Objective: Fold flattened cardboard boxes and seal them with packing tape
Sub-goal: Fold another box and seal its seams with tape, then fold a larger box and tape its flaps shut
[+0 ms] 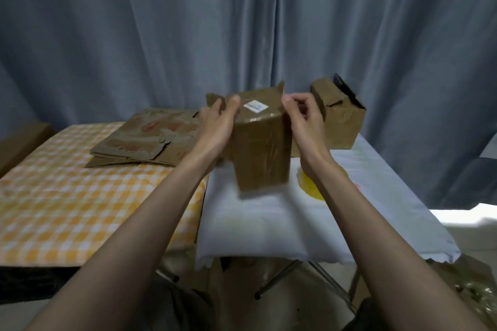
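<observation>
Holding the cardboard box [259, 140] upright above the white-covered table [269, 223], we keep one hand on each side so that it can be turned and its upper end worked without setting it down. Our left hand [216, 126] grips the left side, thumb laid over the top face near the white label [255, 107] and fingers wrapped behind, next to a loose flap [215, 99] that stands out at the far left. Our right hand [302, 118] is at the upper right edge with its fingers curled; it appears to pinch the edge or a flap there, though motion blur prevents us from confirming what it has hold of. Glossy tape already runs down the near face, so we judge one seam sealed and the far end not yet closed. The yellow tape roll [314, 188] lies on the white cloth just right of the box, partly hidden by our right forearm, within easy reach for the next seal. Flattened boxes [150, 137] wait in a stack on the checked table [53, 196] to the left, while another box [340, 115] with an open flap sits behind on the right, keeping stock apart from output.
</observation>
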A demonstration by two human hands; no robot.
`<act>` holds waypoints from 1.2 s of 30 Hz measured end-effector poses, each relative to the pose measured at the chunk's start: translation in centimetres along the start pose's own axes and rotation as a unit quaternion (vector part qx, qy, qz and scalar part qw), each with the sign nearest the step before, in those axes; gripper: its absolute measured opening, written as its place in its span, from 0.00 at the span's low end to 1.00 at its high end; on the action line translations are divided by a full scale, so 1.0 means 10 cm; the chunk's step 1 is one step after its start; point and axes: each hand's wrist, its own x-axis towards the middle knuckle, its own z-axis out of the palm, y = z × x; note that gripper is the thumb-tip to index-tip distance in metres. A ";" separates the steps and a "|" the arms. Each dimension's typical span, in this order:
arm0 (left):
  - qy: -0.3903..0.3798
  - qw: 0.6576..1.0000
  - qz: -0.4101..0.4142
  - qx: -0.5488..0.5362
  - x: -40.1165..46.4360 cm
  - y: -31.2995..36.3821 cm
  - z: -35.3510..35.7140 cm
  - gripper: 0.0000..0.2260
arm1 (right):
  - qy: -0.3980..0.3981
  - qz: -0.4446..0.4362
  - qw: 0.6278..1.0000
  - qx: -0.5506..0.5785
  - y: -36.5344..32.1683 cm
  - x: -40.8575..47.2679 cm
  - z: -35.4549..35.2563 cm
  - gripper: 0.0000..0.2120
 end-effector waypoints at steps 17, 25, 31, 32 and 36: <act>0.000 0.999 -0.039 -0.004 -0.56 -1.09 0.23 0.33 | -0.066 0.169 0.980 -0.076 1.07 -0.81 -0.32 0.14; -0.012 0.990 0.116 0.077 -0.52 -1.13 0.28 0.32 | -0.059 0.019 0.979 -0.192 1.04 -0.74 -0.26 0.30; -0.105 0.953 0.154 0.239 -0.44 -1.15 0.26 0.36 | -0.142 -0.009 0.947 -0.289 1.08 -0.73 -0.21 0.24; -0.115 0.948 0.149 0.258 -0.43 -1.14 0.25 0.37 | -0.145 -0.007 0.944 -0.295 1.06 -0.71 -0.20 0.22; -0.152 0.932 0.143 0.295 -0.36 -1.15 0.17 0.36 | -0.164 -0.004 0.937 -0.309 1.02 -0.64 -0.22 0.19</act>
